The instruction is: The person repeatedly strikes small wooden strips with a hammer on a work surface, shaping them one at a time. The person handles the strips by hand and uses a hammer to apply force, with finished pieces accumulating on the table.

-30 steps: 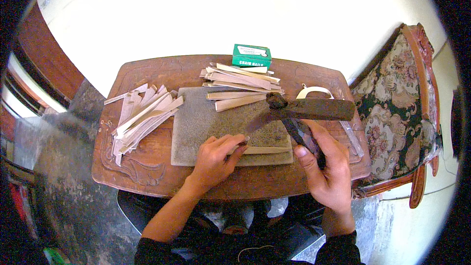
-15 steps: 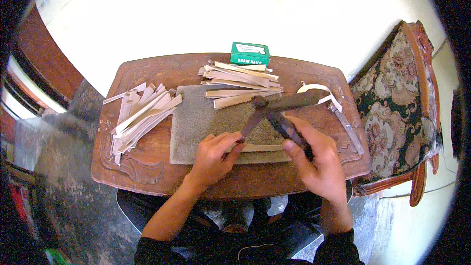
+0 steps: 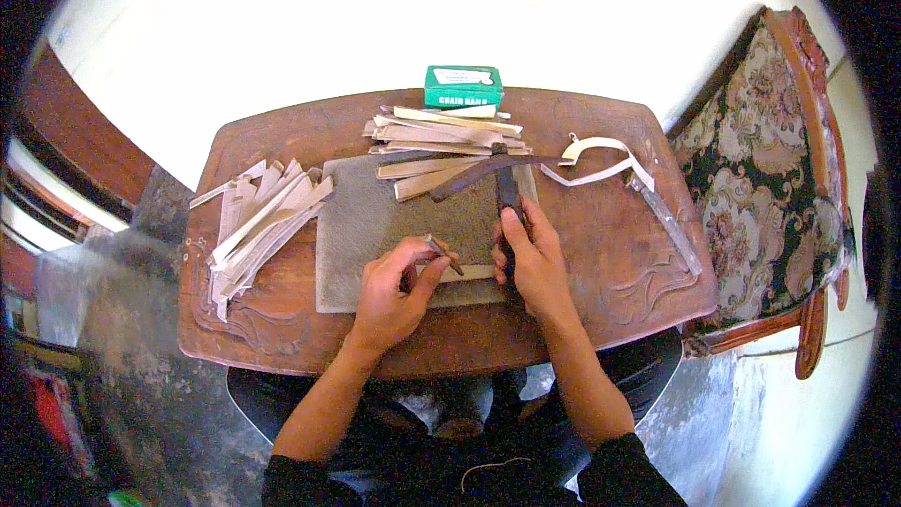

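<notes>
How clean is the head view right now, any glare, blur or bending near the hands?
Head view: the pale wall behind the table is washed out by glare; the table edges bow toward the dark round rim; the left hand, right hand and strip are evenly lit and fairly sharp; corners are black.

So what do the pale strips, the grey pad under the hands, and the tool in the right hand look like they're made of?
The pale strips look like thin split wood or bamboo: flat, matte, cream-tan, stiff and straight. The grey pad seems to be felt or worn stone, dull and slightly mottled; the view cannot settle which. The tool gripped by the right hand looks like dark, rusty-brown metal, unpolished.
</notes>
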The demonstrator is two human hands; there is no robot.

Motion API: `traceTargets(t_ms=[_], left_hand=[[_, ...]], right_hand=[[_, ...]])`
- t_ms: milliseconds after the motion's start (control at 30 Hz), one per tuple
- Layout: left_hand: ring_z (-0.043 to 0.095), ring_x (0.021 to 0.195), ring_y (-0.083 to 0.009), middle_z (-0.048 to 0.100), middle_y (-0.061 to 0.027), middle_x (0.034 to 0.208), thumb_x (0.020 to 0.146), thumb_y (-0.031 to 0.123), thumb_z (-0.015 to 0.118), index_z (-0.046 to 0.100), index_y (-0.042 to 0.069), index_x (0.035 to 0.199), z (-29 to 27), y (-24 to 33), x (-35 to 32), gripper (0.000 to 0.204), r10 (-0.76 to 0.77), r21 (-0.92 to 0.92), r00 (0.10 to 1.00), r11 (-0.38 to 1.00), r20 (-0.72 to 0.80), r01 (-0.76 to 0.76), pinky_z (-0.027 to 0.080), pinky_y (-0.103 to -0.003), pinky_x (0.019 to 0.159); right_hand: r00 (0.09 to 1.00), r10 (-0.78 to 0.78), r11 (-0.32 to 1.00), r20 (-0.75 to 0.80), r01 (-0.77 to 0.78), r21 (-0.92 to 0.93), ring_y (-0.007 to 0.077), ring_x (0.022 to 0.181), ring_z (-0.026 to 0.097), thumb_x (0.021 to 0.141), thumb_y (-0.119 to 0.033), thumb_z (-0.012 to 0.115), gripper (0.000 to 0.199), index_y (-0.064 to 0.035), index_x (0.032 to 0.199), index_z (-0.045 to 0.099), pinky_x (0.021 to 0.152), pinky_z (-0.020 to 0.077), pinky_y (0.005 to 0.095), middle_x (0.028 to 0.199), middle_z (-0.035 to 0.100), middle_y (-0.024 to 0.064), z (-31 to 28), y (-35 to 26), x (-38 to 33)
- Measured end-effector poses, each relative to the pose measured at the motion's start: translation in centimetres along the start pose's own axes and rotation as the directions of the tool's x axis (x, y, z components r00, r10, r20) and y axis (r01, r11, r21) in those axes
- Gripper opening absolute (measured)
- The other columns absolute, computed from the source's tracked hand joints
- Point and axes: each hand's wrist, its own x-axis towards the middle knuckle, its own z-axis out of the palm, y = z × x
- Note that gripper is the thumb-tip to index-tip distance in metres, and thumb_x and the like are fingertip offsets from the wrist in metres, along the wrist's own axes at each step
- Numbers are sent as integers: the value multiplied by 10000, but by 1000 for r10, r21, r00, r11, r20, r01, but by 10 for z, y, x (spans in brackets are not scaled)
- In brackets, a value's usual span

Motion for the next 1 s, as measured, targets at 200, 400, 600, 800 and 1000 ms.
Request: traceTargets(t_ms=[200, 400, 600, 800, 1000], left_hand=[[572, 574, -151, 713, -55, 882, 884, 50, 675, 699, 76, 977, 1, 7, 3, 99, 32, 52, 999, 998, 41, -34, 429, -292, 527], [551, 543, -158, 713, -57, 883, 880, 65, 686, 701, 81, 989, 2, 2, 3, 111, 39, 59, 998, 997, 51, -42, 429, -300, 522], [550, 531, -170, 711, -58, 863, 876, 77, 692, 695, 93, 1000, 3, -4, 1, 124, 50, 66, 998, 996, 31, -52, 436, -304, 522], [588, 555, -223, 724, -72, 893, 863, 89, 702, 682, 96, 1025, 1, -5, 2, 163, 88, 173, 993, 980, 73, -99, 461, -339, 553], [625, 605, -248, 727, -83, 913, 859, 127, 708, 673, 72, 1012, -2, 2, 8, 167, 195, 238, 975, 947, 102, -214, 457, -372, 601]], right_hand=[[1000, 12, 999, -26, -13, -37, 75, 534, 490, 1016, -280, 547, 333, -59, 1263, 520, 432, 412, 244, 740, 527, -6, 2, 1, -1], [1000, -3, 1000, -25, 3, -21, 84, 505, 486, 1010, -287, 558, 373, -47, 1292, 513, 422, 409, 255, 705, 528, -4, 1, 3, 0], [1000, -17, 999, 1, 17, -29, 82, 508, 481, 1008, -278, 562, 380, -46, 1304, 506, 423, 409, 254, 709, 532, -3, 0, 3, 0], [1000, -25, 1000, -5, 25, -17, 79, 501, 475, 1008, -269, 563, 378, -43, 1305, 502, 420, 404, 253, 704, 528, -4, 1, 4, 1], [999, -11, 996, 46, 15, -92, 75, 570, 493, 1025, -250, 528, 305, -54, 1258, 507, 447, 423, 240, 799, 524, -2, -3, 0, 0]])
